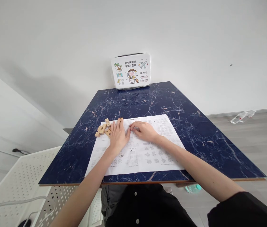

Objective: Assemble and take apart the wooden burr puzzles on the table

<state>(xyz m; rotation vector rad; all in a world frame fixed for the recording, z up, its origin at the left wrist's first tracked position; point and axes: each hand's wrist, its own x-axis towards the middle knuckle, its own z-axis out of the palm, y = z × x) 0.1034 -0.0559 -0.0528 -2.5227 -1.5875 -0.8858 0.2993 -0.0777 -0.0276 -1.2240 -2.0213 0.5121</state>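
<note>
My left hand (118, 137) lies over the printed paper sheet (114, 167), its fingers stretched forward among several notched wooden puzzle pieces. One wooden puzzle piece (103, 129) sits left of the fingers, and another wooden block (120, 119) shows at the fingertips. Parts of the pile are hidden under the hand. Close to my left thumb, my right hand (144, 130) rests on the sheet with its fingers bent and thumb and fingertips brought together. Whatever may be between those fingertips is hidden or too small to name. Rows of small grey diagrams cover the sheet.
The sheet lies on a dark blue marble-patterned table (133, 102). A white case with cartoon prints (131, 71) stands at the far edge against the wall. To the left is a white perforated cabinet (24, 176) with a cable. A plastic bottle (193, 188) lies on the floor.
</note>
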